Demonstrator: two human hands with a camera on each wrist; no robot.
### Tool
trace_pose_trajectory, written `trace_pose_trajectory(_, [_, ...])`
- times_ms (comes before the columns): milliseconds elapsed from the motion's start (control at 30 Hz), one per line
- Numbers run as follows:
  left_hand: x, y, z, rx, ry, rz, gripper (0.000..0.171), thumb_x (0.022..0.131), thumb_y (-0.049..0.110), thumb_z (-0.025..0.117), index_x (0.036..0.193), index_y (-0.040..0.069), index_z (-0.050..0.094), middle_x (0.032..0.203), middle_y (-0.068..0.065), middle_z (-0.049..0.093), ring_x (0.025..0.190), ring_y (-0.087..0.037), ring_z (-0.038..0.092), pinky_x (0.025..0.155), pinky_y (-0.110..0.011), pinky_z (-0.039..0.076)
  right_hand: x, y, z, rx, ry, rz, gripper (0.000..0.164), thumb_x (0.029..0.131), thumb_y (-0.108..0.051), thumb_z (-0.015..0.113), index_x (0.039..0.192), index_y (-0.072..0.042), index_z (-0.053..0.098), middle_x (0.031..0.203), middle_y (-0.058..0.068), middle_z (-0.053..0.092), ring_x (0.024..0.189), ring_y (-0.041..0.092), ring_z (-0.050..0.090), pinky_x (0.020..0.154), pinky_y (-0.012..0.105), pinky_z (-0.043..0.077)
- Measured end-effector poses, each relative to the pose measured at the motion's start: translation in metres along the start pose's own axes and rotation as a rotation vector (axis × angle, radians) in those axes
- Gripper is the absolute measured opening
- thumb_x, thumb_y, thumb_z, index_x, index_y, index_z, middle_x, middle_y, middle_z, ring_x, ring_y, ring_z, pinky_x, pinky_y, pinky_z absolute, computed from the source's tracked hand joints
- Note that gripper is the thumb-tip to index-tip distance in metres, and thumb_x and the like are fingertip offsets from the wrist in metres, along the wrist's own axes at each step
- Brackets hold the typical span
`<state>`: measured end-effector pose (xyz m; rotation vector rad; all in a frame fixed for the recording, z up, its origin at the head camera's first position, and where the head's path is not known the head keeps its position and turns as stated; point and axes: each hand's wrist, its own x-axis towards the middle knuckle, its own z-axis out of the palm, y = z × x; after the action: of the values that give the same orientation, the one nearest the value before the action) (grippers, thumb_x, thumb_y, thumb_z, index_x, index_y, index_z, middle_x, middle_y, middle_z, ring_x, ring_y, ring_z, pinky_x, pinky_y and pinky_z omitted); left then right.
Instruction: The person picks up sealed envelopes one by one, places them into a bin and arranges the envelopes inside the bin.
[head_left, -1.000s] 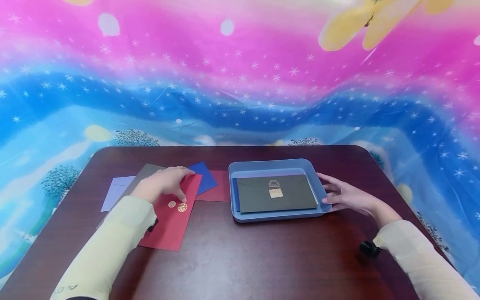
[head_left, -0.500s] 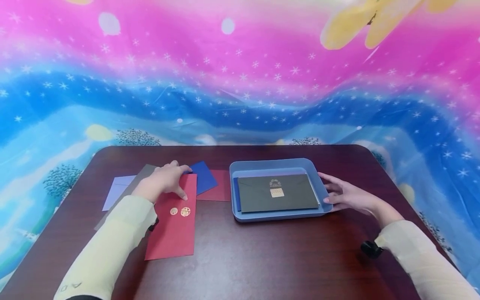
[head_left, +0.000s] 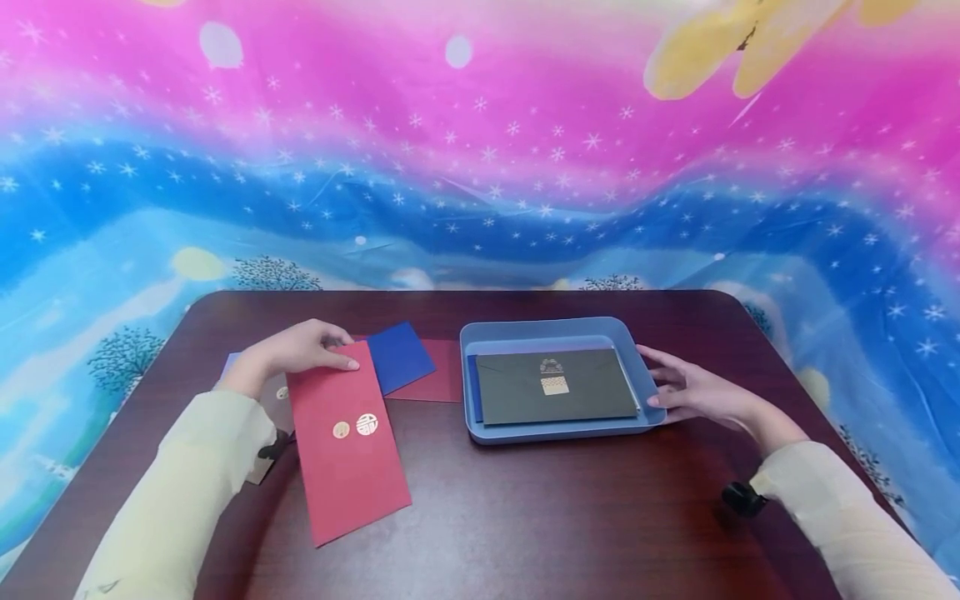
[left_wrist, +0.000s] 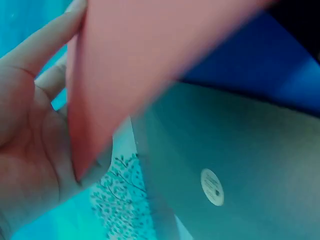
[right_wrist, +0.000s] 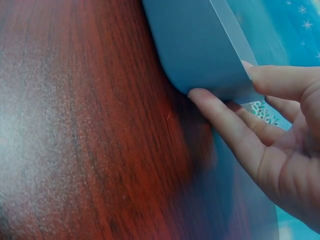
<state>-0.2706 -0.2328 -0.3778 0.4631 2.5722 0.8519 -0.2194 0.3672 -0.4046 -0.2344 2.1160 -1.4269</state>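
Observation:
In the head view my left hand (head_left: pixel 306 346) pinches the top of a red envelope (head_left: pixel 348 467) between thumb and fingers. The envelope bears two gold emblems and tilts up, its lower end toward me. The left wrist view shows it blurred and close against the palm (left_wrist: pixel 30 135). My right hand (head_left: pixel 701 396) holds the right end of a blue-grey tray (head_left: pixel 555 432), with fingertips (right_wrist: pixel 202 95) against its outer corner and rim. Inside the tray lies a dark green envelope (head_left: pixel 585 404) with a gold print, over a blue one (head_left: pixel 472 392).
Left of the tray a blue envelope (head_left: pixel 401 358) overlaps a darker red one (head_left: pixel 438 379). A grey-green envelope (left_wrist: pixel 225 150) lies below the left hand; a lilac one is mostly hidden. The brown table (head_left: pixel 525 517) ends at a patterned cloth (head_left: pixel 480 200).
My left hand has shifted left and drawn the red envelope up off the pile, turning its lower end toward me and to the right. The right hand and tray stay put.

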Motion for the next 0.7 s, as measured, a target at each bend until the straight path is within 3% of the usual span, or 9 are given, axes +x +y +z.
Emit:
trace_pose_trajectory(167, [-0.009, -0.015, -0.004, -0.252, 0.009, -0.036, 0.037, 0.101, 0.026, 0.067, 0.125, -0.001, 0.066, 0.095, -0.008, 0.068, 0.078, -0.024, 0.067, 0.07, -0.038, 0.058, 0.0, 0.0, 0.0, 0.003, 0.006, 0.006, 0.096, 0.099, -0.008, 0.068, 0.165, -0.012, -0.002, 0.155, 0.041, 0.022, 0.116, 0.031, 0.064, 0.09, 0.048, 0.057])
trace_pose_trajectory(400, [-0.023, -0.038, -0.01, -0.505, 0.068, -0.112, 0.048, 0.107, 0.03, 0.056, 0.141, -0.003, 0.051, 0.106, -0.004, 0.065, 0.092, -0.021, 0.066, 0.078, -0.037, 0.058, 0.0, 0.0, 0.001, 0.002, 0.016, 0.011, 0.097, 0.098, -0.007, 0.069, 0.165, -0.012, -0.001, 0.155, 0.042, 0.022, 0.118, 0.036, 0.063, 0.091, 0.051, 0.057])
trace_pose_trajectory(567, [-0.037, -0.054, -0.016, -0.748, 0.101, -0.109, 0.02, 0.11, 0.028, 0.05, 0.121, 0.023, 0.066, 0.104, 0.006, 0.065, 0.095, -0.012, 0.064, 0.082, -0.031, 0.056, 0.001, 0.0, 0.001, -0.006, 0.016, 0.012, 0.097, 0.098, -0.008, 0.069, 0.165, -0.012, -0.001, 0.155, 0.042, 0.021, 0.12, 0.038, 0.062, 0.091, 0.051, 0.056])
trace_pose_trajectory(633, [-0.042, -0.059, -0.017, -0.887, 0.112, -0.085, 0.022, 0.111, 0.025, 0.048, 0.108, 0.031, 0.069, 0.102, 0.008, 0.067, 0.095, -0.009, 0.065, 0.08, -0.03, 0.057, 0.001, 0.0, 0.001, -0.008, 0.017, 0.014, 0.097, 0.098, -0.008, 0.069, 0.165, -0.012, -0.001, 0.156, 0.041, 0.02, 0.12, 0.038, 0.061, 0.091, 0.051, 0.056])
trace_pose_trajectory(700, [-0.045, -0.063, -0.018, -1.044, 0.125, -0.045, 0.029, 0.111, 0.022, 0.046, 0.103, 0.032, 0.071, 0.1, 0.008, 0.068, 0.094, -0.009, 0.066, 0.077, -0.031, 0.058, 0.0, 0.0, 0.0, -0.008, 0.016, 0.016, 0.097, 0.098, -0.008, 0.069, 0.165, -0.012, -0.001, 0.156, 0.041, 0.02, 0.12, 0.038, 0.062, 0.091, 0.051, 0.057])
